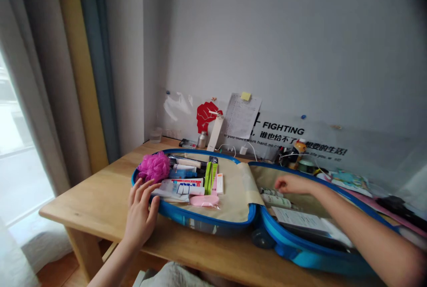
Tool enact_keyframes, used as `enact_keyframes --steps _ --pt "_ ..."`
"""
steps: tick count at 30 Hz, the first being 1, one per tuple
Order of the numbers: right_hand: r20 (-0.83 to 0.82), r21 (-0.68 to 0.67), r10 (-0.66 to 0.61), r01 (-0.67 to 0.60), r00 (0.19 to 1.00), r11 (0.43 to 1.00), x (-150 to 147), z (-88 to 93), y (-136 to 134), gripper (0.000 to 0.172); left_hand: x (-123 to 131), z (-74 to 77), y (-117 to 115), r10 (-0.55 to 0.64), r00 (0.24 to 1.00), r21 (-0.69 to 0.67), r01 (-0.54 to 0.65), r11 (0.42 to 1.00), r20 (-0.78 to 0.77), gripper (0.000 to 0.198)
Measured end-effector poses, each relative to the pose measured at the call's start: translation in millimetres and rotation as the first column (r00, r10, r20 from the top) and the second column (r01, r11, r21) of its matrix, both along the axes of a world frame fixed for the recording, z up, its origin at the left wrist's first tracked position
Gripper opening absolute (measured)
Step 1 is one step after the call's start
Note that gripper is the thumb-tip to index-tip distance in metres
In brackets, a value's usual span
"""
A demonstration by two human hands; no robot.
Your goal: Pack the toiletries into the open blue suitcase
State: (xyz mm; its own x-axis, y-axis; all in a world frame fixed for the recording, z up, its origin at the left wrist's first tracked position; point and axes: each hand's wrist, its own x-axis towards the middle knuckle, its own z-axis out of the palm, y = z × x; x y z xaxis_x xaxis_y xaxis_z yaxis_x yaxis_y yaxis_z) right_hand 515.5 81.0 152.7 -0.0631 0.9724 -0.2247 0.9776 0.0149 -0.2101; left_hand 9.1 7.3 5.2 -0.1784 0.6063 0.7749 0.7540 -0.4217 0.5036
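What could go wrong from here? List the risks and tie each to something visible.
The pink bath puff bulges at the rim of the open blue suitcase; it could tumble out, or get pinched if the halves are shut.
The toiletries lie loose, with no strap showing over them, so tipping that half may send them sliding.
The suitcase lies close to the front edge of the table; a hard knock might push it over.

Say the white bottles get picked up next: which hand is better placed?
Right, probably. The right hand is beside the white bottles, fingers curled; whether it's empty is unclear. The left hand is across the suitcase, near the pink puff.
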Motion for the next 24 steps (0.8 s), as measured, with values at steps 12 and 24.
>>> enact_keyframes --steps 12,24 --pt "0.161 -0.049 -0.061 0.070 0.985 0.996 11.2 -40.4 -15.1 0.025 -1.9 -2.7 1.2 0.000 0.999 0.030 0.001 1.000 -0.050 0.032" --pt "0.216 -0.207 0.004 0.042 0.976 0.977 21.9 -11.2 -65.1 0.048 -1.3 -2.2 1.0 0.004 1.000 0.007 -0.004 1.000 -0.030 0.033"
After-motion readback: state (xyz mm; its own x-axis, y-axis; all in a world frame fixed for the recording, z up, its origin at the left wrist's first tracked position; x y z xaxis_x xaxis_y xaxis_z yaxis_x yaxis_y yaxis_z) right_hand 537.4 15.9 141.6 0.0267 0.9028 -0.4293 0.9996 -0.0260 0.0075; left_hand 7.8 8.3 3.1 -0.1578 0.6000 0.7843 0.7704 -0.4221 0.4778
